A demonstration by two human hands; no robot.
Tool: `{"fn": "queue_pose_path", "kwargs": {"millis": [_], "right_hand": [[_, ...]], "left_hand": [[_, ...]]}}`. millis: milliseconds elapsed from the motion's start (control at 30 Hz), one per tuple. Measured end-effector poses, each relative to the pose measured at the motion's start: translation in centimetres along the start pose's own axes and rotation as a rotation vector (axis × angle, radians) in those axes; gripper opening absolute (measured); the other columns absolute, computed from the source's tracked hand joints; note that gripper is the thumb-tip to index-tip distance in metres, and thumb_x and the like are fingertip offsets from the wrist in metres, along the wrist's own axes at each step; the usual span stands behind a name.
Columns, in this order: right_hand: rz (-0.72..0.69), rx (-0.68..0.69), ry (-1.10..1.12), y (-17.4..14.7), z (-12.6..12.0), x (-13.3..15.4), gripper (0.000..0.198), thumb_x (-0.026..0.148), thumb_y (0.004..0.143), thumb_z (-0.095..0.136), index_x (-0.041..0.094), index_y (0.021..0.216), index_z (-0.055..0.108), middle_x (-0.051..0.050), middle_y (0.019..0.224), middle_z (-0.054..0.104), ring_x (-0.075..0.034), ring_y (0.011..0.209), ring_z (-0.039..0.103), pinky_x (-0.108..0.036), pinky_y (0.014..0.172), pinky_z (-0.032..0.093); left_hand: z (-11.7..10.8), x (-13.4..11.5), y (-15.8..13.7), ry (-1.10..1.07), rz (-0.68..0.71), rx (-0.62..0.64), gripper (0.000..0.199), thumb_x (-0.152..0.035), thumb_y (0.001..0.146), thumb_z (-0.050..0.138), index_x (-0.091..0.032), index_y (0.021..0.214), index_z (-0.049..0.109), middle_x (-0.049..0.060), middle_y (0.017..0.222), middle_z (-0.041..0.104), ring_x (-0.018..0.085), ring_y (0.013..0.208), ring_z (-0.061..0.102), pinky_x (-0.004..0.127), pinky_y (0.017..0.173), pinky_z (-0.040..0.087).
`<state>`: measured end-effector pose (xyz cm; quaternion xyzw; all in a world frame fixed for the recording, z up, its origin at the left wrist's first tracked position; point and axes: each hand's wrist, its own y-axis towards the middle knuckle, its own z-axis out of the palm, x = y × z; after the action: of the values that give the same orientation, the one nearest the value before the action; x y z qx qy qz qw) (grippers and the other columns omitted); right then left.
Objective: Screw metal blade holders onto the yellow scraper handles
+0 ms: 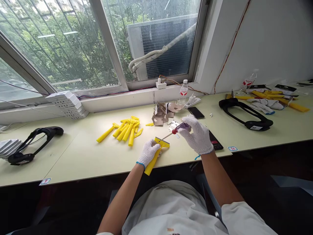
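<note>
Head view: left fingers (155, 148) clamp scraper (152, 164) slanting away-right, blade (165, 143) foremost; right fingers (191, 120) grip screwdriver (174, 131).

Scraper (152, 164) before cardboard (157, 121), handles (126, 133) left, phone (196, 113) right, bottle (183, 93) behind

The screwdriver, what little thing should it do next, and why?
Probably give the screwdriver a small turn with the right grip: its tip seems to sit at the head of the yellow scraper, which the left grip holds.
</note>
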<state>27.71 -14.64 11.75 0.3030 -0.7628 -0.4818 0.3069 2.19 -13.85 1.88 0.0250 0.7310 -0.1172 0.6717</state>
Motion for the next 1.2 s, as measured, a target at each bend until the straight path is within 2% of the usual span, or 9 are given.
{"fn": "queue_pose_path", "kwargs": {"millis": [100, 200, 400, 533, 633, 700, 833, 1033, 1200], "right_hand": [[0.002, 0.138, 0.19, 0.3, -0.6, 0.1, 0.048, 0.024, 0.111, 0.057, 0.03, 0.159, 0.053, -0.008, 0.124, 0.076, -0.017, 0.1, 0.078, -0.029, 0.091, 0.066], [0.009, 0.196, 0.311, 0.4, -1.0, 0.3, 0.063, 0.015, 0.111, 0.051, 0.035, 0.17, 0.043, -0.007, 0.129, 0.074, -0.016, 0.106, 0.079, -0.033, 0.106, 0.064], [0.003, 0.109, 0.217, 0.3, -1.0, 0.1, 0.065, 0.015, 0.109, 0.059, 0.037, 0.169, 0.048, -0.007, 0.123, 0.074, -0.018, 0.106, 0.076, -0.033, 0.098, 0.065], [-0.006, 0.072, 0.138, 0.3, -0.5, -0.3, 0.057, 0.021, 0.106, 0.068, 0.032, 0.16, 0.056, -0.007, 0.114, 0.073, -0.016, 0.092, 0.071, -0.028, 0.084, 0.062], [0.023, 0.068, 0.066, 0.1, -0.3, -0.5, 0.053, 0.028, 0.106, 0.071, 0.03, 0.157, 0.058, -0.008, 0.12, 0.073, -0.015, 0.085, 0.068, -0.028, 0.079, 0.061], [0.029, 0.076, 0.066, 0.0, -0.3, -0.7, 0.06, 0.031, 0.106, 0.069, 0.031, 0.164, 0.052, -0.01, 0.129, 0.073, -0.017, 0.093, 0.072, -0.03, 0.083, 0.062], [0.036, 0.127, 0.178, -0.1, -0.7, -0.5, 0.073, 0.02, 0.109, 0.056, 0.034, 0.178, 0.035, -0.01, 0.145, 0.07, -0.022, 0.122, 0.073, -0.04, 0.106, 0.062], [0.013, 0.104, 0.264, 0.2, -0.7, 0.0, 0.074, 0.011, 0.108, 0.055, 0.038, 0.176, 0.04, -0.006, 0.125, 0.076, -0.015, 0.103, 0.076, -0.032, 0.098, 0.064], [0.006, 0.078, 0.204, 0.1, -0.4, -0.5, 0.07, 0.019, 0.106, 0.068, 0.036, 0.171, 0.049, -0.006, 0.119, 0.075, -0.016, 0.102, 0.074, -0.03, 0.094, 0.062]], "left_hand": [[0.0, 0.3, 0.2, 0.01, 0.0, -0.002, 0.015, -0.027, 0.089, 0.069, -0.017, 0.1, 0.066, 0.006, 0.079, 0.075, 0.019, 0.063, 0.072, 0.031, 0.061, 0.061], [-0.1, 0.5, 0.3, 0.018, 0.009, -0.002, 0.015, -0.028, 0.09, 0.068, -0.017, 0.1, 0.066, 0.007, 0.081, 0.076, 0.02, 0.064, 0.074, 0.031, 0.06, 0.061], [-0.1, 0.4, 0.2, 0.003, 0.009, 0.001, 0.014, -0.027, 0.089, 0.068, -0.017, 0.099, 0.065, 0.007, 0.083, 0.075, 0.02, 0.065, 0.074, 0.031, 0.06, 0.062], [-0.1, 0.4, 0.1, 0.026, 0.003, -0.003, 0.014, -0.027, 0.091, 0.066, -0.017, 0.101, 0.065, 0.006, 0.08, 0.075, 0.02, 0.064, 0.074, 0.031, 0.06, 0.062], [-0.1, 0.6, 0.2, 0.028, 0.0, 0.002, 0.016, -0.028, 0.092, 0.066, -0.017, 0.104, 0.066, 0.006, 0.08, 0.075, 0.02, 0.063, 0.073, 0.031, 0.06, 0.062], [-0.1, 0.6, 0.3, 0.018, 0.006, -0.001, 0.015, -0.028, 0.091, 0.067, -0.017, 0.102, 0.066, 0.007, 0.081, 0.076, 0.02, 0.064, 0.074, 0.03, 0.06, 0.062], [-0.2, 0.6, 0.3, 0.023, 0.001, -0.006, 0.015, -0.029, 0.09, 0.069, -0.017, 0.099, 0.065, 0.007, 0.081, 0.076, 0.02, 0.065, 0.074, 0.03, 0.059, 0.061], [0.0, 0.2, 0.1, 0.008, -0.004, -0.008, 0.015, -0.028, 0.089, 0.069, -0.017, 0.099, 0.064, 0.007, 0.084, 0.075, 0.02, 0.066, 0.074, 0.03, 0.059, 0.062], [0.0, 0.2, 0.1, 0.024, -0.004, -0.01, 0.014, -0.027, 0.089, 0.068, -0.017, 0.099, 0.064, 0.006, 0.083, 0.075, 0.019, 0.065, 0.074, 0.03, 0.06, 0.062]]}}
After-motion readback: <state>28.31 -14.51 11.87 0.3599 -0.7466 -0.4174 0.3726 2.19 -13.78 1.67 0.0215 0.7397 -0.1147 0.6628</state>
